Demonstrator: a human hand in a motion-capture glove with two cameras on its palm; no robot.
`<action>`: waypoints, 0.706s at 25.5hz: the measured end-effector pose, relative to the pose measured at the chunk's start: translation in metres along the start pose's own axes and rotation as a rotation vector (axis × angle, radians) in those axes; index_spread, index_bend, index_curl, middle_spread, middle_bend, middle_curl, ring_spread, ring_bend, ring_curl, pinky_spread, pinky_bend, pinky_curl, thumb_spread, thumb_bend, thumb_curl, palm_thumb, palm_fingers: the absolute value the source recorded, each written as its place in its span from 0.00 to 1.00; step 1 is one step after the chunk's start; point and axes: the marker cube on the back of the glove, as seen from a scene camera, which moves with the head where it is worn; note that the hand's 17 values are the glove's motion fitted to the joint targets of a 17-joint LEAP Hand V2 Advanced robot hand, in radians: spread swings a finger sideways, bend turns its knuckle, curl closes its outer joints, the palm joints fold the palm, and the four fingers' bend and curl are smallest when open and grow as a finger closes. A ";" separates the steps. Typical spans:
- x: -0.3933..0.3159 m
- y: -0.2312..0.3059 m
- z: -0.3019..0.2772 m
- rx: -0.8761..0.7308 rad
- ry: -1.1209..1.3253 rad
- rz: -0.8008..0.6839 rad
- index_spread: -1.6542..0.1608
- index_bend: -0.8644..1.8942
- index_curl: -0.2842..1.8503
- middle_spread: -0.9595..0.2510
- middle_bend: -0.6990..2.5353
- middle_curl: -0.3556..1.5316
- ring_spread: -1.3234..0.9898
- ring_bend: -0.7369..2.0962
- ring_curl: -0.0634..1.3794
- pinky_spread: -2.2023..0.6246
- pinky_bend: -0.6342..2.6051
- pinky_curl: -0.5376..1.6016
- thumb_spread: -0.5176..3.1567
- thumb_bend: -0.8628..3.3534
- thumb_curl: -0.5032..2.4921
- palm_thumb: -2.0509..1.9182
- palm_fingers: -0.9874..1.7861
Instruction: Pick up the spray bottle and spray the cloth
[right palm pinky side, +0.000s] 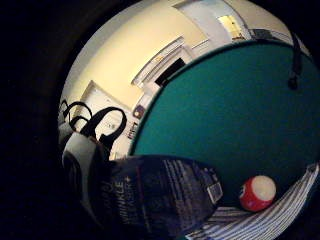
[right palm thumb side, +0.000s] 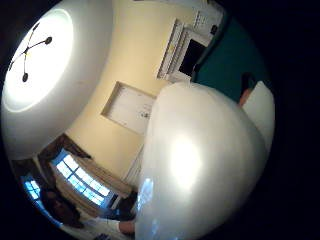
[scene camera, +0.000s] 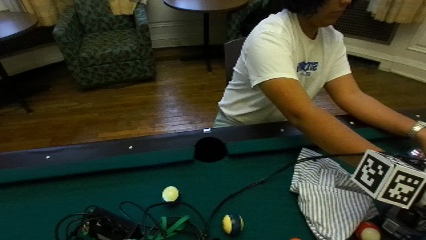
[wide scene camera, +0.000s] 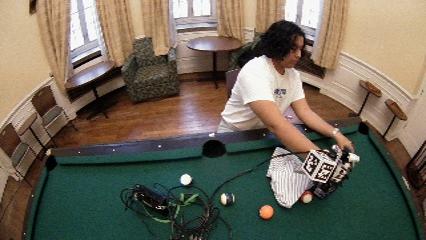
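one green felt worktop (wide scene camera: 100, 200). one striped cloth (wide scene camera: 286, 177) lying on it. one spray bottle (right palm pinky side: 160, 197), dark-labelled, close against the gloved right hand (wide scene camera: 336, 170) beside the cloth; whether the hands grip it cannot be told. four balls: white (wide scene camera: 186, 179), dark-striped (wide scene camera: 227, 199), orange (wide scene camera: 266, 212), red-and-white (wide scene camera: 306, 197) touching the cloth.

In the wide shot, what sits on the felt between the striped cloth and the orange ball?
Nothing but bare green felt lies between the striped cloth and the orange ball in the wide outside view; the red and white ball sits on the cloth's other side.
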 end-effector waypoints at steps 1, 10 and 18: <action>0.001 0.002 0.001 -0.015 -0.004 0.003 0.76 0.45 0.41 0.62 0.41 0.46 0.48 0.48 0.35 0.67 0.32 0.43 0.22 0.20 0.46 0.74 0.86; 0.003 0.019 -0.016 -0.200 0.030 0.051 0.76 0.39 0.39 0.63 0.42 0.46 0.49 0.47 0.34 0.70 0.30 0.42 0.27 0.20 0.45 0.73 0.76; 0.006 0.033 -0.071 -0.290 0.265 -0.070 0.73 0.35 0.35 0.64 0.34 0.42 0.49 0.44 0.33 0.77 0.30 0.43 0.36 0.19 0.40 0.69 0.62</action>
